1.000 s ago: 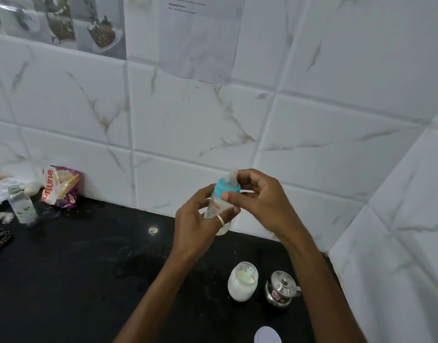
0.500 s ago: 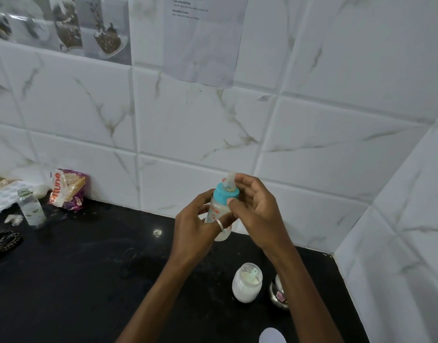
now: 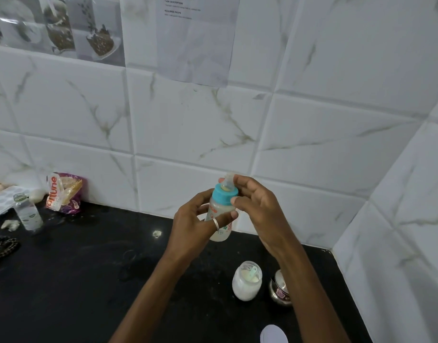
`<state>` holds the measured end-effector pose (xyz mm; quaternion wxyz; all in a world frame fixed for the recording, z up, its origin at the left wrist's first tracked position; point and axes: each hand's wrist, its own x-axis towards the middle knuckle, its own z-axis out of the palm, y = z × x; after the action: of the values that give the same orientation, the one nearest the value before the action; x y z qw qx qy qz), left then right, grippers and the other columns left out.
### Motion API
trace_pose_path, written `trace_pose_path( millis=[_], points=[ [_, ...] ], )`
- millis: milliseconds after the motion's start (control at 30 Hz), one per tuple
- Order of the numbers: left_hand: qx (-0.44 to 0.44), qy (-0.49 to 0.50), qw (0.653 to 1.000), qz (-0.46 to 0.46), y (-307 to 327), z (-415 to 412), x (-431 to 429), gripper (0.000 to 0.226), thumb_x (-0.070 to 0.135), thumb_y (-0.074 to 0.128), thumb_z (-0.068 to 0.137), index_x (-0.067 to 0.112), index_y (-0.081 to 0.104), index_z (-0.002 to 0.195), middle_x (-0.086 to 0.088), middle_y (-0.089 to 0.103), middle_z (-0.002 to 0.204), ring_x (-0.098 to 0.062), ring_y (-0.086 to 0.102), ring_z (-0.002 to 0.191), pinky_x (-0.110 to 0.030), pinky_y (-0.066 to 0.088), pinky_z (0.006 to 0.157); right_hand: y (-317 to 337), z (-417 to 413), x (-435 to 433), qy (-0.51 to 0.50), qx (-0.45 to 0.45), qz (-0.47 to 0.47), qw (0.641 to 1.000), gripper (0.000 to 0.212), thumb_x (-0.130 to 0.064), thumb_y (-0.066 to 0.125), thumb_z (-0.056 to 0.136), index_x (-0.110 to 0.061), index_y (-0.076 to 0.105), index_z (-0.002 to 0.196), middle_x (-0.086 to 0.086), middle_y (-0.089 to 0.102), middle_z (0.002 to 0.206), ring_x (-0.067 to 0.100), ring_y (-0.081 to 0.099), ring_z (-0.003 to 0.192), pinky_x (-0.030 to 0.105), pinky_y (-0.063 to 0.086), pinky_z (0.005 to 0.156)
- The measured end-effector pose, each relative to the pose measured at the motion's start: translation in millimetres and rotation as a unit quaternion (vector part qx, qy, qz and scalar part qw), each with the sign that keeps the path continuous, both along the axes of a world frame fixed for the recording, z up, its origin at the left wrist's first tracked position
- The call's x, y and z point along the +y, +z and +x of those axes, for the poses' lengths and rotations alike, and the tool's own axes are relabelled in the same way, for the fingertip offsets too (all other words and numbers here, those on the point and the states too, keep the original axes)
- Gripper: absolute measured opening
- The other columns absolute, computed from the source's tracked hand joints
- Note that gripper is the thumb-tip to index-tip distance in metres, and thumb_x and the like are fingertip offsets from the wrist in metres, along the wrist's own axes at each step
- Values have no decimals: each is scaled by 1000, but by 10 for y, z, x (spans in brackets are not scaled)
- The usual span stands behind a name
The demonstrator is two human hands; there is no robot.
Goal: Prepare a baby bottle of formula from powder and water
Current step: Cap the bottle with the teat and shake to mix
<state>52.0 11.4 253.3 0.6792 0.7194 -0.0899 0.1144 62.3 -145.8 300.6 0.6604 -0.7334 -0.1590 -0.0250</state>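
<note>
Blue collar (image 3: 224,193) unchanged; both hands stay clasped.

Your two hands meet above the middle of a black counter (image 3: 76,280), close to the white tiled back wall (image 3: 188,125). A second tiled wall (image 3: 398,219) closes the right side, leaving only a narrow strip of counter to the right of your right forearm. Below your right hand (image 3: 256,209), an open jar of white powder (image 3: 246,280) and a small steel pot (image 3: 280,290) stand just beside each other, blocking a straight drop. A white lid (image 3: 273,334) lies at the near edge. The wide stretch left of your left forearm is bare. At the far left, a small water bottle (image 3: 27,214), a snack packet (image 3: 63,193) and a dark woven item (image 3: 1,246) crowd the corner.
</note>
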Motion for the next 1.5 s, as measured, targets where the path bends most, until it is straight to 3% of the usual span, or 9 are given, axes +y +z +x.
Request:
trace_pose_path(
  millis=[100, 300, 467, 667, 900, 1067, 1200, 1300, 1500],
  points=[
    [5, -3, 1000, -9, -16, 5, -3, 58, 41, 85, 77, 34, 67, 131, 16, 74, 120, -8, 69, 113, -43, 59, 98, -20, -23, 12, -13, -6, 10, 1000, 38, -2, 64, 96, -20, 64, 129, -6, 72, 127, 9, 67, 118, 30, 56, 100],
    [2, 34, 999, 12, -101, 22, -61, 53, 22, 82, 86, 40, 66, 133, 21, 73, 120, -3, 67, 114, -43, 61, 95, -192, -36, 221, -146, -25, -17, 989, 48, -32, 86, 81, -31, 60, 121, -13, 66, 122, 6, 64, 115, 32, 59, 96],
    [18, -16, 1000, -9, -59, 19, -21, 52, 32, 86, 81, 35, 68, 130, 14, 76, 118, -11, 71, 112, -48, 60, 96, -167, -18, 145, -80, -11, -19, 997, 43, -36, 72, 86, -37, 55, 125, -14, 62, 132, 9, 60, 125, 40, 57, 102],
    [20, -16, 999, -23, -48, -9, -31, 60, 40, 85, 74, 32, 67, 131, 13, 76, 118, -10, 71, 111, -47, 59, 98, -132, -41, 79, -41, -14, -23, 999, 38, -14, 65, 92, -26, 62, 129, -9, 70, 124, 8, 67, 115, 32, 58, 97],
    [17, -15, 1000, -3, -138, -15, -59, 45, 10, 78, 89, 35, 69, 126, 12, 76, 114, -13, 71, 112, -41, 63, 91, -276, -108, 247, -164, -53, -67, 983, 49, -37, 82, 85, -34, 53, 124, -19, 59, 122, -14, 55, 109, 6, 51, 83],
    [21, -26, 999, -17, -98, -31, -53, 54, 29, 86, 79, 30, 67, 130, 13, 76, 118, -11, 71, 110, -42, 61, 93, -215, -87, 127, -71, -22, -40, 996, 45, -26, 66, 88, -42, 50, 127, -13, 59, 135, 8, 59, 125, 36, 57, 102],
    [15, -32, 999, -28, -89, -40, -49, 64, 46, 88, 71, 31, 67, 129, 13, 76, 117, -11, 72, 109, -36, 60, 91, -196, -82, 72, -52, -35, -36, 997, 45, -12, 59, 89, -41, 58, 123, -13, 68, 128, 8, 65, 120, 37, 57, 102],
    [16, -24, 999, -32, -105, -28, -62, 55, 39, 82, 73, 35, 66, 125, 16, 76, 114, -7, 72, 106, -30, 61, 86, -245, -82, 80, -74, -51, -48, 995, 41, -17, 67, 90, -43, 60, 121, -15, 70, 123, 8, 66, 118, 37, 57, 101],
    [24, -27, 999, -18, -172, -5, -78, 51, 16, 81, 87, 31, 66, 134, 10, 76, 118, -14, 71, 113, -46, 62, 94, -313, -75, 166, -140, -46, -68, 987, 45, -32, 81, 87, -33, 56, 125, -17, 63, 124, 3, 61, 116, 29, 58, 97]
  ],
)
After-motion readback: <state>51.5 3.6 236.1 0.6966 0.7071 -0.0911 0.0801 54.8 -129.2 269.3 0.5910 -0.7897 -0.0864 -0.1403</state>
